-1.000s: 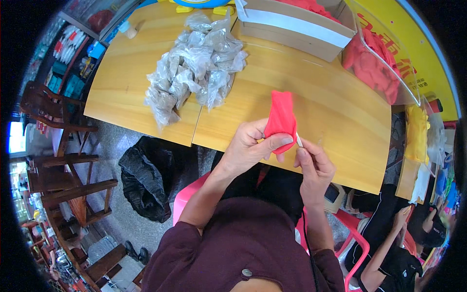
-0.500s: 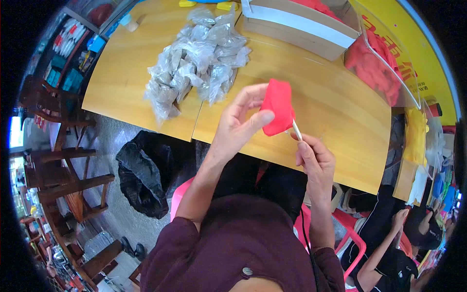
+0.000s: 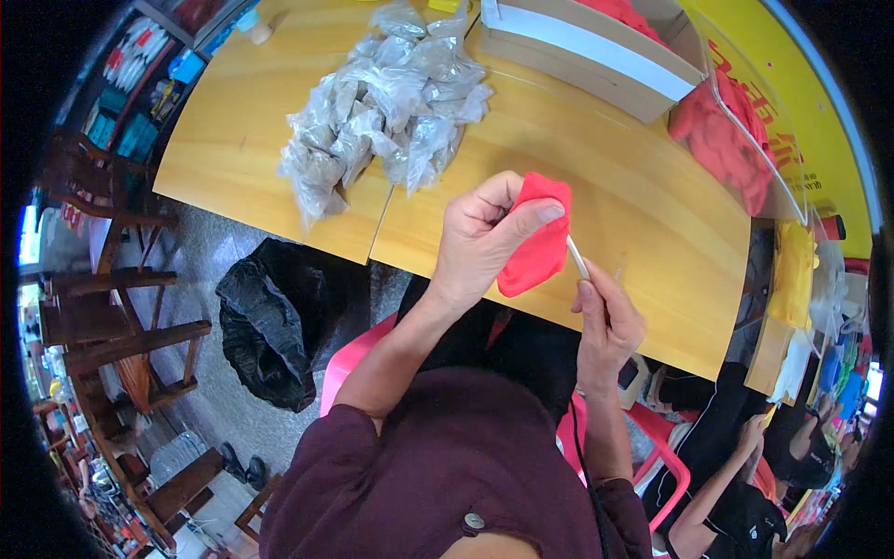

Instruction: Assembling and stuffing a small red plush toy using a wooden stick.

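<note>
My left hand (image 3: pixel 484 233) is closed on a small red cloth pouch (image 3: pixel 537 253), its thumb pressed across the upper part. Between the thumb and fingers of my right hand (image 3: pixel 610 321) is a thin white stick (image 3: pixel 578 259). The stick's far end meets the right side of the pouch; whether it goes inside cannot be seen. Both hands are above the near part of the yellow wooden table (image 3: pixel 666 252). Beyond my left hand lies a heap of clear plastic bags (image 3: pixel 386 102) with greyish-brown contents.
A cardboard box (image 3: pixel 596 61) with red cloth stands at the back, beside a clear bin of red pieces (image 3: pixel 722 140). On the floor to the left sits a black plastic bag (image 3: pixel 265 326), near wooden chairs (image 3: pixel 121 298). Another person's arm (image 3: pixel 722 484) shows at lower right.
My left thumb has moved up over the pouch, which now hangs lower and is turned. The right hand, still holding the stick, has shifted slightly down.
</note>
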`<state>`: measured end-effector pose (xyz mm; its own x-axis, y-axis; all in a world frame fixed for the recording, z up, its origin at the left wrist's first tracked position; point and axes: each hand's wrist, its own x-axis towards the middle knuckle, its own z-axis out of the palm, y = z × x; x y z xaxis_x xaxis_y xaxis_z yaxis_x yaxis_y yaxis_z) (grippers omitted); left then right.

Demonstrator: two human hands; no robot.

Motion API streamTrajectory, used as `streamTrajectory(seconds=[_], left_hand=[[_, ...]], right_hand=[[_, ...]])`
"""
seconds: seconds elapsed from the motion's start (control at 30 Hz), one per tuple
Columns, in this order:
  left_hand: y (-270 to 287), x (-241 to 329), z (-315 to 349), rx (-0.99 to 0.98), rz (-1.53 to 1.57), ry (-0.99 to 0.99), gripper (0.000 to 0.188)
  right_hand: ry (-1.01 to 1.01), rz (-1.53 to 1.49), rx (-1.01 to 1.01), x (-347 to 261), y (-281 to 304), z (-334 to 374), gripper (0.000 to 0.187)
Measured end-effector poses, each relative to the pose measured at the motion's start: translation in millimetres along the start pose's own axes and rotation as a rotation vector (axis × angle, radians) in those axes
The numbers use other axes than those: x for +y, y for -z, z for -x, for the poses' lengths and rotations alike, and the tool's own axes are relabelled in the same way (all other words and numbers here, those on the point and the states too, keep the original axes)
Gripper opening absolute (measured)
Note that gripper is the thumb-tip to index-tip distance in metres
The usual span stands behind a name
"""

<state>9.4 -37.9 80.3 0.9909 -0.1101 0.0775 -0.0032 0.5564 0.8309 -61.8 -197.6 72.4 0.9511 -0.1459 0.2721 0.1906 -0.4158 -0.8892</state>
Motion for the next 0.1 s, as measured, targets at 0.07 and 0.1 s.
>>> streamTrajectory(seconds=[0.07, 0.1], left_hand=[[0.1, -4.7, -0.7, 0.021, -0.080, -0.066, 0.008], [-0.5, -7.0, -0.8, 0.055, -0.128, -0.095, 0.009]], right_hand=[[-0.048, -0.016, 0.009, -2.0, -6.0, -1.2, 0.021], [-0.099, -0.030, 0.017, -4.7, -9.5, -0.8, 0.022]])
